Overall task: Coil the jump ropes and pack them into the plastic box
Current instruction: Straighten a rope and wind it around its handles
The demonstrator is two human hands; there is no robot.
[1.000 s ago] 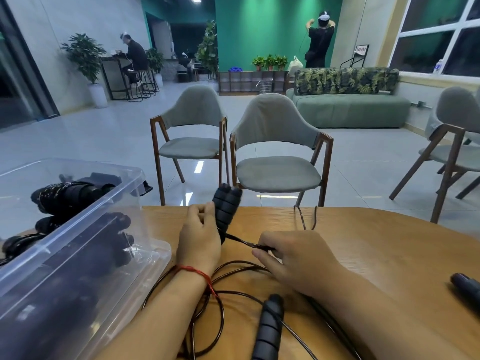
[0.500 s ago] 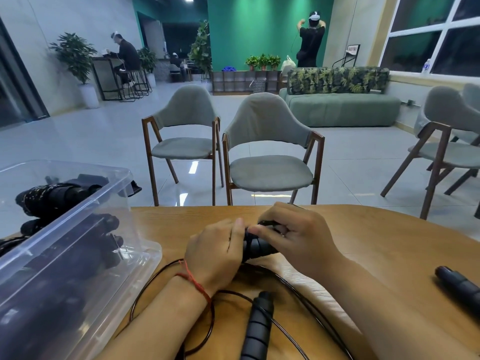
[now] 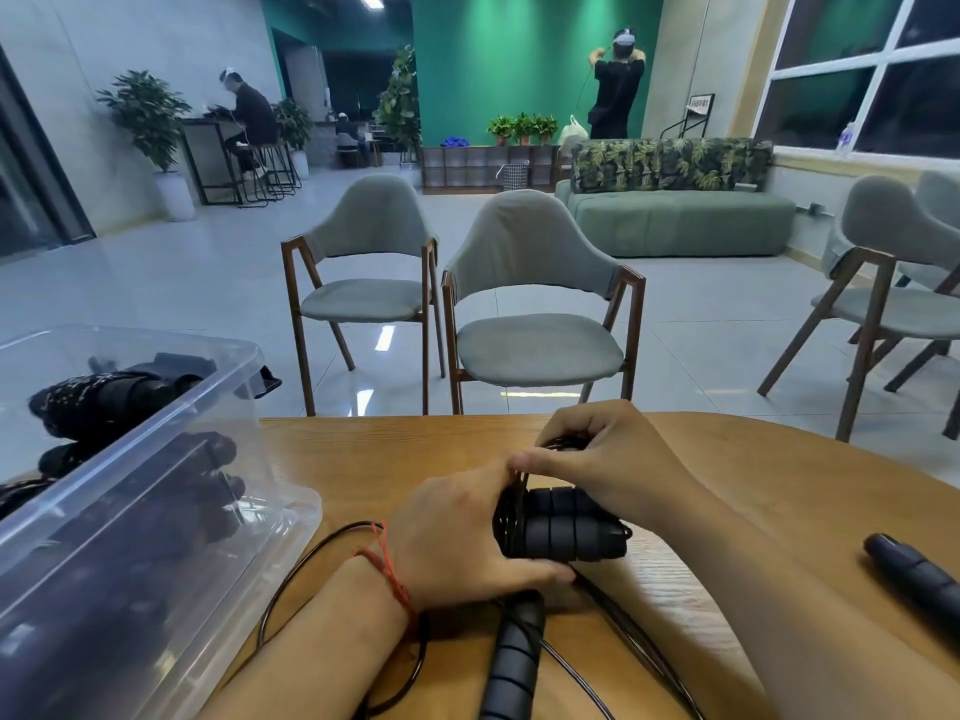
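Two handles (image 3: 569,527), now more exposed

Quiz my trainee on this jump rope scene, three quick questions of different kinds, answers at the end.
1. True or false: the plastic box already holds coiled ropes.
2. Which hand grips the paired handles? A. left B. right
3. Fill in: the right hand pinches the ___ above the handles.

Key: 1. True. 2. A, the left hand. 3. cord.
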